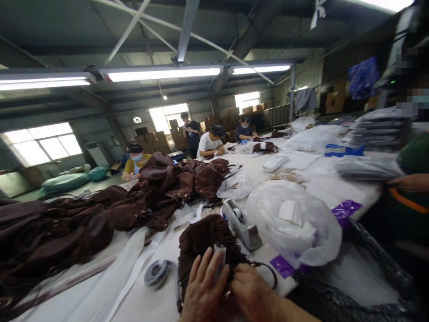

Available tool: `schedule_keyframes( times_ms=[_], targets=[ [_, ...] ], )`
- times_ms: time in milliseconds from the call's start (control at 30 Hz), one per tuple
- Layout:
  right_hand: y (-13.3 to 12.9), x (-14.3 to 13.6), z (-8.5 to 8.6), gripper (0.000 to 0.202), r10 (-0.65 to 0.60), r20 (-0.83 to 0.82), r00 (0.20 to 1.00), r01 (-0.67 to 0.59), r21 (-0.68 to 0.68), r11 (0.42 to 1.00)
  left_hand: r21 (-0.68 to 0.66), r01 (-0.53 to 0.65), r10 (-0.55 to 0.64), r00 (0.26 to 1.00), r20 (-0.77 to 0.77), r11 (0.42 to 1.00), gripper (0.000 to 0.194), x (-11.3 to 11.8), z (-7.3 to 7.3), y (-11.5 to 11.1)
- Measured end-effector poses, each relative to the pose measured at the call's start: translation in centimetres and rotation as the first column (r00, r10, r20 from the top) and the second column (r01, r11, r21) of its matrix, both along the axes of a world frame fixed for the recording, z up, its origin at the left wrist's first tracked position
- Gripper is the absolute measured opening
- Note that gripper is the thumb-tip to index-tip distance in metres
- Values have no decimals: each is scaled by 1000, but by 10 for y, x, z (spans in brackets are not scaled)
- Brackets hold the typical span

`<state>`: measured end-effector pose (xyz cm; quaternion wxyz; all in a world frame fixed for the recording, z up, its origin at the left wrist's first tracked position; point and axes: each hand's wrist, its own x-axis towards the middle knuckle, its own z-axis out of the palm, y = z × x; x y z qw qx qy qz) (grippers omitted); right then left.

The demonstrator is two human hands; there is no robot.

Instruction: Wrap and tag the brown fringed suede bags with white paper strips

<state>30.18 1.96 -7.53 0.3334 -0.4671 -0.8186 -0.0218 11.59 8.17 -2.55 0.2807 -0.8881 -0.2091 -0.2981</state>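
Note:
A dark brown fringed bag lies on the white table in front of me. My left hand rests on it with fingers stretched out. A whitish, semi-transparent strip stands up between the thumb and forefinger of that hand, against the bag. To its right, my right hand has curled fingers gripping the bag's near edge, beside a bit of gold-coloured metal. What lies under its fingertips is hidden. A thin dark strap loops out past the right hand.
Brown bags are heaped along the left. Near me are a grey tape dispenser, a coiled grey roll and a plastic bag of white pieces. A person's hand reaches in at right; several people work beyond.

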Motion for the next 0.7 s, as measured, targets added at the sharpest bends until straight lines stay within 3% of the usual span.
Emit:
schedule_keyframes(
  times_ms=[100,167,367,467,567,633,700],
  targets=[
    [26,-12,0,12,72,103,992,-76,28,997,-20,-157,157,988,-5,987,48,-10,-14,17],
    [41,-18,-3,14,72,106,992,-74,19,997,-12,-201,200,978,-57,980,54,-17,-22,30],
    [60,-24,-29,16,57,97,994,-61,46,997,-56,-79,73,993,-87,995,48,-27,-30,57],
    [47,-28,-27,14,91,1,996,-91,64,994,-152,-42,46,999,23,987,39,-38,-23,33],
    [25,-27,-12,15,119,-162,980,-122,-12,992,-314,-92,117,991,62,945,36,-60,-9,-17],
    [18,-21,-8,21,160,-178,971,-172,-56,984,-398,-196,239,969,62,896,34,-81,2,-46],
    [20,-15,-13,21,197,-164,967,-208,-53,977,-370,-393,450,890,76,841,30,-114,11,-65]
  ],
)
